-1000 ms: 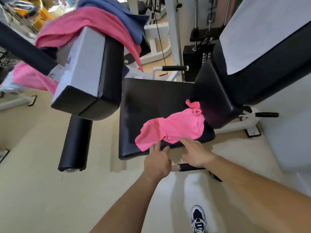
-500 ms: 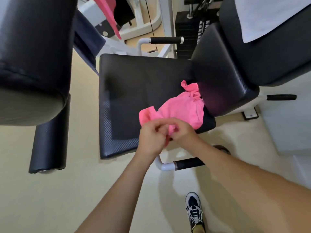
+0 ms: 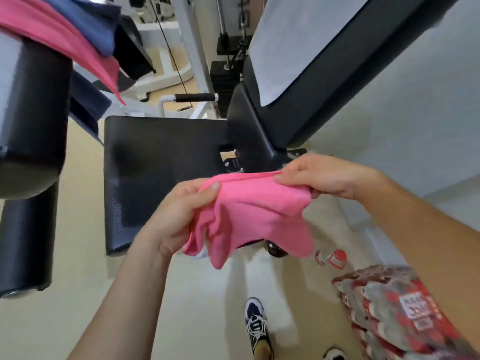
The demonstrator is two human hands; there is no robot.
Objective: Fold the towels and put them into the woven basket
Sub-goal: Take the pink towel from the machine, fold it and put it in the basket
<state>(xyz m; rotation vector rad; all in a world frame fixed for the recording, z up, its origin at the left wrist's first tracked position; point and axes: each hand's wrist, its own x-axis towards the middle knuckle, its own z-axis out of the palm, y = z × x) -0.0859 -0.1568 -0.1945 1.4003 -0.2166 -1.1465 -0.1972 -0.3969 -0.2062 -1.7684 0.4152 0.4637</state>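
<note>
**Pink towel held up, fold not yet made**

The left hand [image 3: 181,211] and the right hand [image 3: 324,178] each pinch the top edge of the pink towel [image 3: 254,214]. The towel hangs in the air between them, over the near edge of the black seat [image 3: 161,165]. Its lower part is wrinkled and uneven. I judge that the folding of this towel is only at its start. The next move calls for pulling the edge straight, then bringing the two corners together. The basket is not in view. More towels wait: a second pink towel [image 3: 52,29] and a blue towel [image 3: 91,24] at far left, and a white towel [image 3: 298,48] on the backrest [image 3: 324,100] at far right.
</note>
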